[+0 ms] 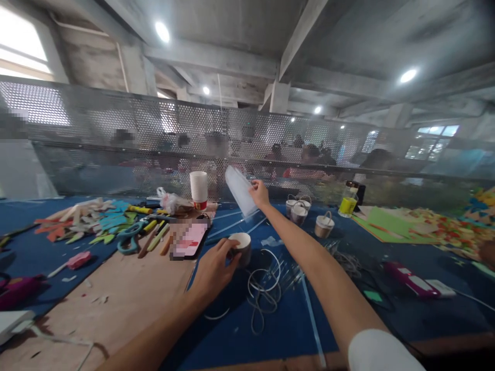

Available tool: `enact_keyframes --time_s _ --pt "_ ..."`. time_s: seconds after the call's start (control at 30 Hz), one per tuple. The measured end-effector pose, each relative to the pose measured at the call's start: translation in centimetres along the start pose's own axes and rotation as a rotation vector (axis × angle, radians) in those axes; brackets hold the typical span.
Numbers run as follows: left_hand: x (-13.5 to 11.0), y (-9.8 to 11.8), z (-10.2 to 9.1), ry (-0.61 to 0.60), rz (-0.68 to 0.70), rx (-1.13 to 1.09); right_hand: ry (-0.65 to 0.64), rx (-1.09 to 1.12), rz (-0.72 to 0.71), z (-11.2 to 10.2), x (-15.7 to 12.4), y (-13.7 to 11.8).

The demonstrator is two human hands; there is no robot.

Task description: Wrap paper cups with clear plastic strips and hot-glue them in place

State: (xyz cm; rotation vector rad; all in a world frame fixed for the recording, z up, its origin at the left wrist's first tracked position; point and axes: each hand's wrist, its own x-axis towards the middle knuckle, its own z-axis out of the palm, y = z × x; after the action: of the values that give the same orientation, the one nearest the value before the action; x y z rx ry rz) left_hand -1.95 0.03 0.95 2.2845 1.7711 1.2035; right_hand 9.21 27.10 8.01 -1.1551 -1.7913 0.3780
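Observation:
My left hand (216, 265) grips the rim of a small paper cup (243, 252) that stands on the blue table cover, its wall greyish and its mouth white. Farther out, my right hand (259, 194) is raised, pinching the edge of a translucent white plastic sheet or bag (238, 189), which tilts up to the left. Beside the cup lie loops of thin grey cord (266, 291) and clear strips. Small bucket-like cups with looped handles (299, 212) stand beyond my right forearm, and another such cup (324, 225) is nearer.
A stack of white paper cups (198, 189) stands at the back, near a phone (190, 239). Blue-handled scissors (129, 238), markers and coloured paper pieces (116, 216) lie left. Rightward are a yellow-labelled bottle (348, 203), green sheets (386, 225) and a magenta device (412, 279). Perforated metal panels (247, 134) rise behind.

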Motion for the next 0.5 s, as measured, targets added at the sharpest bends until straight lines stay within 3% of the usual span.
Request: enact_keyframes --time_s 0.5 --pt "0.3 -0.6 1.3 0.057 0.070 0.031 0.188 0.694 0.089 -13.4 -9.2 2.3"
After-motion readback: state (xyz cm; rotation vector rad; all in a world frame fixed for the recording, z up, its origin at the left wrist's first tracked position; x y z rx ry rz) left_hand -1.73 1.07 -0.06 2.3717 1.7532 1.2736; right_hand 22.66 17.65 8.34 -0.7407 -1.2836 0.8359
